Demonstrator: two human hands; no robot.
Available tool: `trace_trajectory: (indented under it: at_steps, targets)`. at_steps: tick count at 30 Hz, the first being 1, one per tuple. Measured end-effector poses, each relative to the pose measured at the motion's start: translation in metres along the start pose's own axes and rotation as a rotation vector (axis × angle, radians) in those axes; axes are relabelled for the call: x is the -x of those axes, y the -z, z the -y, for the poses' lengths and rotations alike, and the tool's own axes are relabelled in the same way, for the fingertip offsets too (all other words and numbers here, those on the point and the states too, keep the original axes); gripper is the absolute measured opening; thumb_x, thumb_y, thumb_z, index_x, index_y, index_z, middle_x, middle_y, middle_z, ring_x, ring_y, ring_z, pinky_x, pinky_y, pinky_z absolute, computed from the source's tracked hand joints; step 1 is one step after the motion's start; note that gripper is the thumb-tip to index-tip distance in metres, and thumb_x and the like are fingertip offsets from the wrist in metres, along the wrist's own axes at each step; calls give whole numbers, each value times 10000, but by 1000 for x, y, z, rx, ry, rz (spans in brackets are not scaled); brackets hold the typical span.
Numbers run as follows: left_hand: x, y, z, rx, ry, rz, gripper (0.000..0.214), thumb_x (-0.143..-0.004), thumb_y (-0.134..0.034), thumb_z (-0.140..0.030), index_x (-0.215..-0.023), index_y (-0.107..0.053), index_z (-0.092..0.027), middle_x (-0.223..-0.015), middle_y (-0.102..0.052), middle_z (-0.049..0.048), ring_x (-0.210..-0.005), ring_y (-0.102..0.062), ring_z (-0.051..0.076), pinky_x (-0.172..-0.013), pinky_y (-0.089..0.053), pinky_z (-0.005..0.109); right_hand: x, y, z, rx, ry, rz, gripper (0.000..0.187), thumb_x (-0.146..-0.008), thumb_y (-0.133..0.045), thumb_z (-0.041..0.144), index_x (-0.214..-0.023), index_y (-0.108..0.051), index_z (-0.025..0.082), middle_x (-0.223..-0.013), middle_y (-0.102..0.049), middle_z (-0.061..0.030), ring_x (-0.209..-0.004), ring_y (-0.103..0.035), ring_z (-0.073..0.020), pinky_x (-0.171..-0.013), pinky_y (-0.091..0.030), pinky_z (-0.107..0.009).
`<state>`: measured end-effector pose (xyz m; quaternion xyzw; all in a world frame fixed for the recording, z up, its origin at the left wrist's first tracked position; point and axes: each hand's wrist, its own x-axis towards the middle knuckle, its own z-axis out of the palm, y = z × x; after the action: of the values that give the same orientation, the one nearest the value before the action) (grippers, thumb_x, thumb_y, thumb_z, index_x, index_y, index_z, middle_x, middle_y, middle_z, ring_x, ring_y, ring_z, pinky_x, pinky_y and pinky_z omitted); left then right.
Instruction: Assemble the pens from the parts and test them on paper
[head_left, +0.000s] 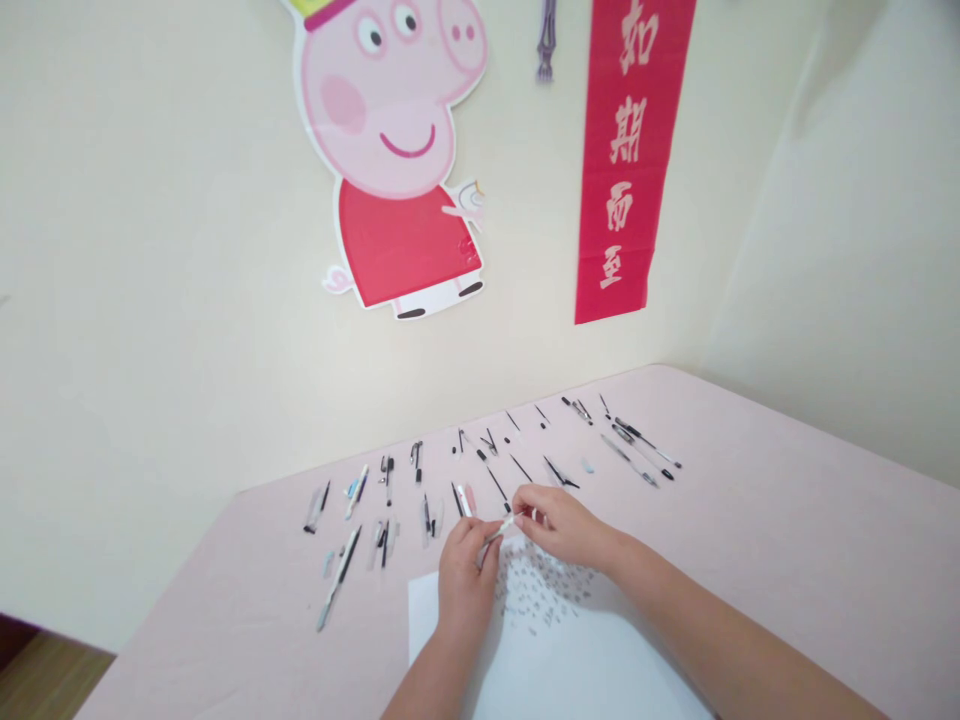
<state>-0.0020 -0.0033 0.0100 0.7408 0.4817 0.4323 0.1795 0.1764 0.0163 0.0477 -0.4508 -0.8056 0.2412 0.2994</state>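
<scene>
Above the white sheet of paper [540, 670], my two hands meet at a slim white pen piece [507, 523]. My left hand [469, 565] is closed around its lower left part, thumb and fingers pressed together. At the upper right end, the fingertips of my right hand [553, 522] pinch it; just what lies between those fingers is partly hidden. Many small grey bits [540, 590] are scattered on the sheet below. Just beyond my left hand lie a pink and white pen piece [468, 499] and a thin black piece [457, 499].
Pen parts lie in small groups across the pink tabletop [225, 610], among them a long pen [340, 578] at left and several dark pens [646, 442] at right. A pale blue scrap [587, 466] lies near the middle. The wall stands along the table's back edge.
</scene>
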Motion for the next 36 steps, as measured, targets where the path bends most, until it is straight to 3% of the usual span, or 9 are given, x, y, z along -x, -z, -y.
trace_trajectory:
  at_steps: [7,13,21,30,36]
  targets:
    - [1,-2,2,16,-3,-10,200,-809,-496,-217,-903,-670,-192,-799,-598,54,-785,-588,194,-701,-481,332,-3,-3,-3,72,-10,-14,265,-857,-443,300,-639,-520,170,-614,-508,10,-595,-460,-114,-570,-334,-220]
    - [1,-1,2,12,-4,-2,191,-796,-511,-197,-900,-671,-188,-794,-596,49,-776,-580,187,-697,-473,320,-1,-2,-2,0,0,9,84,-802,-488,208,-772,-561,177,-712,-571,5,-639,-495,-114,-576,-350,-206]
    - [2,-2,3,7,-7,1,196,-791,-504,-196,-883,-677,-190,-776,-587,45,-759,-576,187,-677,-469,316,-3,-5,-6,-47,19,4,126,-793,-477,182,-691,-549,168,-655,-523,15,-626,-468,-114,-582,-352,-206]
    - [1,0,2,21,-16,-16,196,-787,-513,-182,-881,-684,-201,-766,-581,36,-754,-567,180,-674,-460,302,-4,-10,-8,-259,-96,19,150,-773,-491,201,-629,-508,162,-566,-482,38,-558,-451,-101,-538,-344,-203]
    - [0,0,-1,68,22,-53,181,-807,-517,-240,-875,-680,-197,-763,-607,36,-733,-572,168,-660,-462,286,-5,-12,-8,-261,-120,-74,194,-768,-575,344,-711,-516,168,-652,-539,22,-591,-491,-101,-536,-380,-200]
